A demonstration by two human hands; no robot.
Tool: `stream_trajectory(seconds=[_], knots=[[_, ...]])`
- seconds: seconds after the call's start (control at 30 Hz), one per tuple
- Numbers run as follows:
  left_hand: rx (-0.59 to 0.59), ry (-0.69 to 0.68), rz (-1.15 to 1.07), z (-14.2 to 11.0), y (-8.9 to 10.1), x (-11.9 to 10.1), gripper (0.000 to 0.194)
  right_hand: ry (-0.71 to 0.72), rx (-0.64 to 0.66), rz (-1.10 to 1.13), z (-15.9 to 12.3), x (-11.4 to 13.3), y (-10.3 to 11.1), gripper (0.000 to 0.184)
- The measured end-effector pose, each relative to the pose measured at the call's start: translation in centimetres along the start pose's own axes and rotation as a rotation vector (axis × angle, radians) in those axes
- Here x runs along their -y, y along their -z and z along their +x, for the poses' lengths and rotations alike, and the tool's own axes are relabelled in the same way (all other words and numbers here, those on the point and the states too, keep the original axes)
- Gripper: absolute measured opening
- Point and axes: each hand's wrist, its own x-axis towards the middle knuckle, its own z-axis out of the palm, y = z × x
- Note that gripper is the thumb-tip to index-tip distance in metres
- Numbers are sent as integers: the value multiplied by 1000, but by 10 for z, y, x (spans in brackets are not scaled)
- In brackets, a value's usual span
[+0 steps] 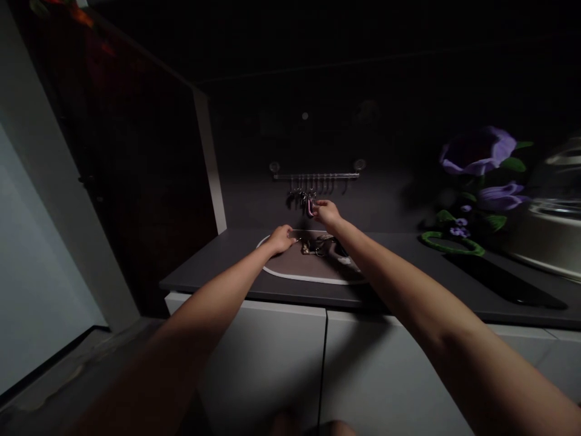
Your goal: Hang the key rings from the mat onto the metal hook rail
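My right hand is raised to the hook rail on the dark wall, its fingers closed at a pink loop that looks like a carabiner or key strap. Several keys hang from the hooks beside it. Lower down, my left hand rests over the left part of a brown mat with a white rim. Its thumb and forefinger are apart, close to a small shiny bit I cannot make out. Brass-coloured metal pieces and a ring lie on the mat. My right forearm partly hides a pale item there.
Purple artificial flowers with a green ring base stand on the right of the dark counter. A flat black object lies before them, beside a large domed vessel. White cabinet doors are below; a dark door is at left.
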Motion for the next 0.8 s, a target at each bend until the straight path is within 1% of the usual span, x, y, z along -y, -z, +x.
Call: stream_trajectory(seconds=[0.07, 0.1, 0.17, 0.23, 0.33, 0.43, 0.57, 0.73, 0.8], knots=[[27, -22, 46, 7, 3, -6, 35, -44, 16, -7, -12, -2, 1, 20], [22, -44, 65, 11, 3, -8, 35, -34, 9, -28, -17, -4, 2, 19], [34, -74, 81, 17, -1, -11, 35, 33, -24, -99, -27, -10, 5, 16], [49, -87, 82, 21, -9, -10, 34, 101, -47, -200, -34, -17, 10, 15], [59, -110, 75, 23, -22, -6, 33, 183, -37, -371, -42, -23, 17, 15], [55, -185, 101, 22, -30, -3, 33, 253, -10, -508, -43, -25, 20, 18], [56, -331, 220, 20, -30, -2, 31, 295, 32, -635, -40, -24, 17, 22], [54, -356, 345, 17, -27, -5, 25, 344, 95, -722, -40, -27, 10, 25], [63, -369, 374, 16, -26, -6, 22, 338, 115, -750, -41, -29, 9, 25]])
